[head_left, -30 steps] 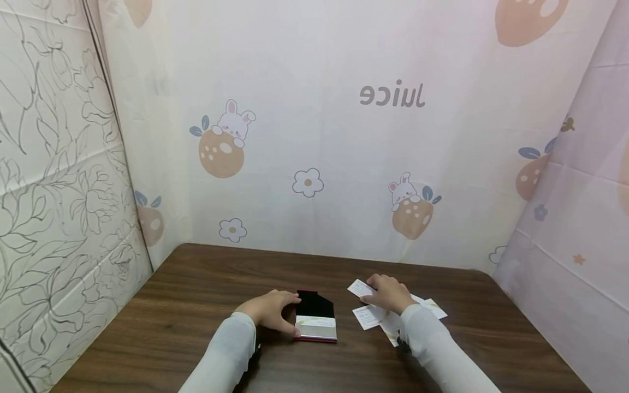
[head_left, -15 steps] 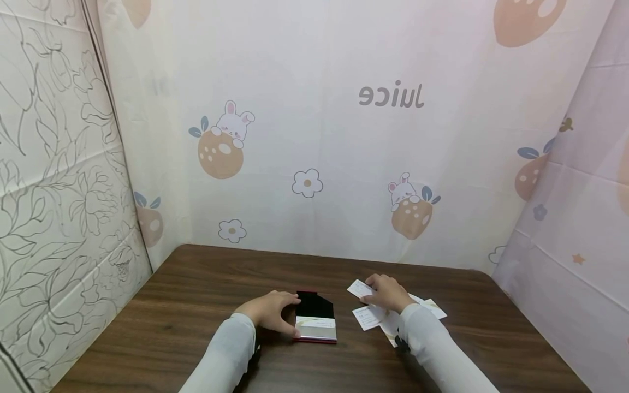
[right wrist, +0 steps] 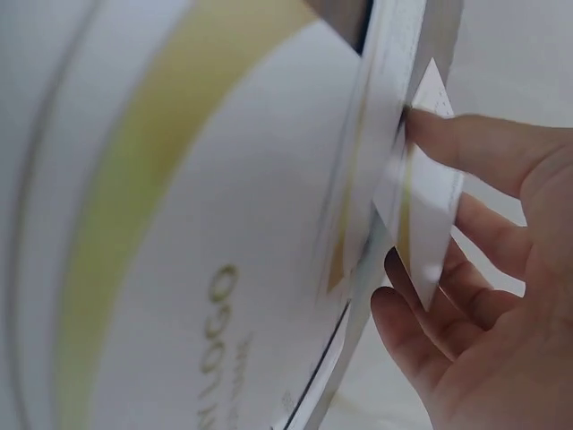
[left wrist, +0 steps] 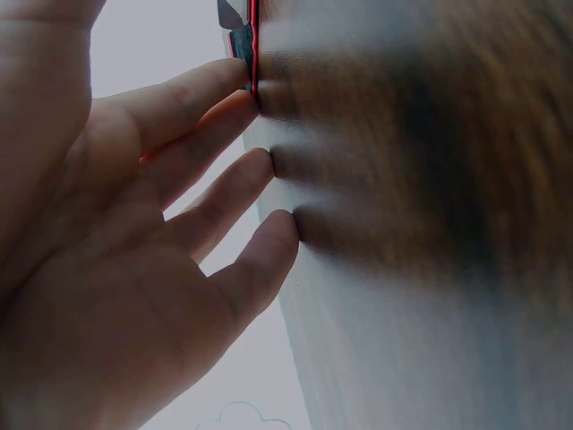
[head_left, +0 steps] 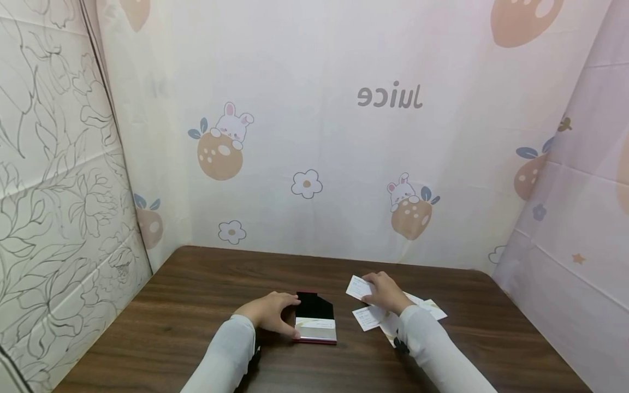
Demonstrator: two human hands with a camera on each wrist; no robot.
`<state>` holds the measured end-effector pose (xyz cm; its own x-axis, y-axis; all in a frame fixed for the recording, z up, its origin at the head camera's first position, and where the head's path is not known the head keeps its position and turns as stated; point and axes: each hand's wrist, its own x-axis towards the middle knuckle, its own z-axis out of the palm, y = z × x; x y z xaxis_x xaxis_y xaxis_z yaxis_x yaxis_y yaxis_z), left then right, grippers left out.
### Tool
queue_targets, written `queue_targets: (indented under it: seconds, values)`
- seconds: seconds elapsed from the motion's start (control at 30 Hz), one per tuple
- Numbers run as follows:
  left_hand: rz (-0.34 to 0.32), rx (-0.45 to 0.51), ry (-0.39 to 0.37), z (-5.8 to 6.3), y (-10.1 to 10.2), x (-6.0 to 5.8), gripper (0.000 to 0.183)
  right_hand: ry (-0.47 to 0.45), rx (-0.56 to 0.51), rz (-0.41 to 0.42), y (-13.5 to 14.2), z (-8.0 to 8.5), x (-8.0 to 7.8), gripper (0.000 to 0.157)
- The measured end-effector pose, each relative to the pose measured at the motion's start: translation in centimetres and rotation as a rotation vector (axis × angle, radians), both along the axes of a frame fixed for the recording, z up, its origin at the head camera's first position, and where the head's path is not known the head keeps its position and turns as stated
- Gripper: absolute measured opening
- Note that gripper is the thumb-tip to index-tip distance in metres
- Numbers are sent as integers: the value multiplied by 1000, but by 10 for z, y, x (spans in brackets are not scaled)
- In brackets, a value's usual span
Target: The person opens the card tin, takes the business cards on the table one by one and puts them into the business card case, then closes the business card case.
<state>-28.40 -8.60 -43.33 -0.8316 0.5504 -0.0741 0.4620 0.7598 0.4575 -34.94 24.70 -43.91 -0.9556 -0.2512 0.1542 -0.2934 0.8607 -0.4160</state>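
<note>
My left hand (head_left: 271, 311) holds the left side of a business card case (head_left: 316, 331), thumb at the near corner and forefinger farther back. The case lies open, with its black flap folded back and a white card showing inside. In the left wrist view, the fingers (left wrist: 237, 273) reach down to the wood beside the case's red edge. My right hand (head_left: 388, 295) pinches a white business card (head_left: 358, 287) between thumb and fingers. That card (right wrist: 431, 210) is tilted up above the others in the right wrist view. Several more business cards (head_left: 367, 317) lie spread under this hand.
The brown wooden table (head_left: 221, 273) carries the case at its middle and the cards to the right. A printed curtain (head_left: 314, 136) hangs behind its back edge, with more cloth on both sides. Dark wrist camera mounts show below both sleeves.
The right hand has lifted slightly, and the pinched card has tilted up and shifted a little back and left. The left hand and the case have stayed put.
</note>
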Motion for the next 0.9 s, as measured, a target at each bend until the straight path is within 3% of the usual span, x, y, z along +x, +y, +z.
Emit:
queue_targets:
  seconds: [0.23, 0.53, 0.9]
  values:
    - [-2, 2, -1, -2, 0, 0, 79, 61, -59, 3, 1, -2, 1, 33]
    - [-10, -9, 6, 0, 0, -1, 79, 73, -149, 13, 0, 4, 1, 30]
    - [-10, -2, -2, 0, 0, -1, 78, 90, -165, 45, -3, 8, 1, 32]
